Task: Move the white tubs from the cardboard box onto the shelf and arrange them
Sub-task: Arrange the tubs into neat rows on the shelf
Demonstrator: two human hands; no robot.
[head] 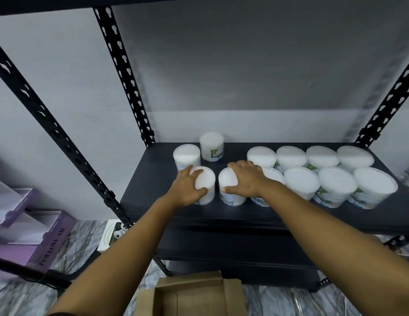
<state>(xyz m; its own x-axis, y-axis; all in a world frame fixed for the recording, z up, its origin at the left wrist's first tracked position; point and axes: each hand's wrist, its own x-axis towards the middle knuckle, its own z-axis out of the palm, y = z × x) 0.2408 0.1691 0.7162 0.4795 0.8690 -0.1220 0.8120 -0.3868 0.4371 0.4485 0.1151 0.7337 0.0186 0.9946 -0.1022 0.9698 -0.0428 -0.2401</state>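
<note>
Dark metal shelf [221, 215], black slotted uprights [121, 71] at the corners, grey wall behind.

Left hand [187, 190] clamped over the top of a white tub [207, 187] near the shelf's front edge — fingers curled across the lid's far rim, thumb hooked on the near side. Right hand [247, 181] gripping a second white tub [229, 190] just beside the first, palm over the lid's right half, thumb down on the near rim, fingers wrapped over the far edge. Both tubs upright, standing on the shelf, a narrow gap between them.

Behind the left hand: two more tubs, one [186, 156] just beyond the fingertips, another [211, 147] further back towards the wall.

To the right: a block of tubs in two rows. Back row of four [322, 157], touching side by side. Front row [336, 185] likewise packed close; its leftmost tub partly hidden under the right wrist. Green-and-blue labels on the sides, print too blurred to read.

Below, at the bottom edge — open cardboard box [194, 295] on marbled floor [80, 242], flaps up, inside not visible enough to tell contents. Purple cartons [39, 242] stacked at far left.
</note>
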